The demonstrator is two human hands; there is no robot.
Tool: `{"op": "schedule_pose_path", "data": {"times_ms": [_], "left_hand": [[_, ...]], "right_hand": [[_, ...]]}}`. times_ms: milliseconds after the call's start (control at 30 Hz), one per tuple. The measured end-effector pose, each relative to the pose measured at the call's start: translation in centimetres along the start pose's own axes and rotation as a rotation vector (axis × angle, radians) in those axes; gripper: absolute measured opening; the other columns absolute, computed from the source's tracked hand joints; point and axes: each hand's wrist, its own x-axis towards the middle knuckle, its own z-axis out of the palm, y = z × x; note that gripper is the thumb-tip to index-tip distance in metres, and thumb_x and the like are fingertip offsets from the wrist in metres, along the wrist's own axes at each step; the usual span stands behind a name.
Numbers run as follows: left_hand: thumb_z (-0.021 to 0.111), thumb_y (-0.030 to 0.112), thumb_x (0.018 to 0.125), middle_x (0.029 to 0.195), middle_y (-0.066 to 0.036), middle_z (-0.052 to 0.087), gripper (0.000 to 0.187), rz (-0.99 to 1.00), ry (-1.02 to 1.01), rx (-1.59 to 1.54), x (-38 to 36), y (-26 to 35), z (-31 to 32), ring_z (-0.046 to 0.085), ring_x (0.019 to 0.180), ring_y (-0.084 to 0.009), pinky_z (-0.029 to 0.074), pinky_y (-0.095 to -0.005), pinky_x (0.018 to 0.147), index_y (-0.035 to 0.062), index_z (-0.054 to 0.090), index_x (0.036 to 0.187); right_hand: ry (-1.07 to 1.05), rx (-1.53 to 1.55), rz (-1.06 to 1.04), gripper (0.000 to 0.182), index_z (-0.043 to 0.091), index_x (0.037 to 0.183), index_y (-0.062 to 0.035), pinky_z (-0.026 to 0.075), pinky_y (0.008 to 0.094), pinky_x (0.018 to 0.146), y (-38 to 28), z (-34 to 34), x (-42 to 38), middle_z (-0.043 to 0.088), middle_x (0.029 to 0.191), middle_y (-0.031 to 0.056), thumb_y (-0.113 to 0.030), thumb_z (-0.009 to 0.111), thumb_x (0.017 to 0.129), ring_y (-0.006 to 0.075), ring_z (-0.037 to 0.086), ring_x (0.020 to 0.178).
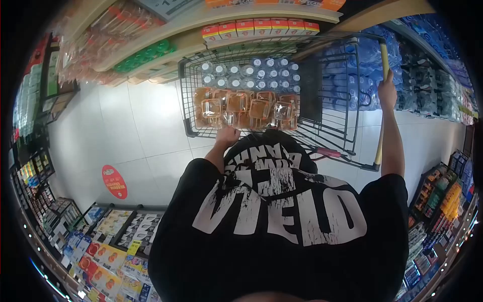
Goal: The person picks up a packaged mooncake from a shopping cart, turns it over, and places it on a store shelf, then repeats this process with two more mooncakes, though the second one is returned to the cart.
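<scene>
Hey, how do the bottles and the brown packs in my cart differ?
The bottles are clear with white tops, while the packs show brown contents through clear wrapping. The bottles stand caps up in fairly even rows; the packs lie piled at mixed angles. The bottles are farther from your body, the packs nearer, by your left hand. Both sit inside the cart.

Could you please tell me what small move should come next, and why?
Probably a gentle push of the cart forward: the right hand is wrapped around the yellow handle, the left hand is at the cart's near edge and might help steer, and floor stretches beyond its front end.
</scene>
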Motion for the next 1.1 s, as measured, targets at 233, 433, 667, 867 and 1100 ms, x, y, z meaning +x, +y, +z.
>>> {"op": "schedule_pose_path", "data": {"times_ms": [233, 433, 667, 867, 1100], "left_hand": [[0.036, 0.036, 0.083, 0.083, -0.022, 0.062, 0.044, -0.005, -0.159, 0.010, 2.6, -2.0, -0.1, 0.060, 0.080, -0.0381, 0.047, -0.0456, 0.076, 0.0047, 0.066, 0.081], [0.036, 0.037, 0.082, 0.081, -0.021, 0.062, 0.044, -0.049, -0.153, 0.005, 1.6, -1.8, -2.0, 0.059, 0.079, -0.0382, 0.046, -0.0453, 0.074, 0.0044, 0.065, 0.075], [0.034, 0.036, 0.082, 0.086, -0.020, 0.063, 0.044, -0.059, -0.211, -0.019, 2.0, -1.5, -2.8, 0.060, 0.084, -0.0365, 0.046, -0.0444, 0.078, 0.0052, 0.065, 0.081], [0.034, 0.037, 0.083, 0.087, -0.021, 0.062, 0.045, -0.016, -0.222, -0.068, 2.6, -2.3, -2.0, 0.060, 0.083, -0.0381, 0.047, -0.0454, 0.077, 0.0044, 0.065, 0.081], [0.044, 0.041, 0.082, 0.086, -0.019, 0.063, 0.041, 0.016, -0.126, -0.183, 5.3, -6.9, -4.8, 0.061, 0.082, -0.0363, 0.047, -0.0451, 0.076, 0.0042, 0.062, 0.089]], "right_hand": [[0.072, 0.016, 0.006, 0.050, 0.026, 0.130, -0.0202, 0.049, 0.0488, 0.062, -1.3, -0.3, 0.1, 0.062, 0.088, 0.0196, -0.022, 0.045, 0.084, 0.0403, 0.061, 0.076], [0.051, 0.004, -0.007, 0.049, 0.025, 0.130, -0.0180, 0.049, 0.0486, 0.060, -1.0, 0.4, -0.3, 0.063, 0.085, 0.0195, -0.023, 0.046, 0.085, 0.0400, 0.061, 0.073], [0.095, -0.058, -0.001, 0.048, 0.026, 0.131, -0.0178, 0.048, 0.0498, 0.060, -0.5, 1.1, -0.1, 0.061, 0.091, 0.0197, -0.025, 0.043, 0.086, 0.0399, 0.060, 0.076], [0.030, -0.068, 0.074, 0.053, 0.023, 0.134, -0.0230, 0.047, 0.0501, 0.072, -0.6, 1.2, 0.3, 0.056, 0.108, 0.0175, -0.022, 0.044, 0.085, 0.0386, 0.059, 0.090], [0.011, -0.058, 0.190, 0.062, 0.020, 0.135, -0.0279, 0.046, 0.0503, 0.077, 0.3, 2.7, 1.5, 0.052, 0.113, 0.0165, -0.025, 0.052, 0.082, 0.0374, 0.056, 0.098]]}}
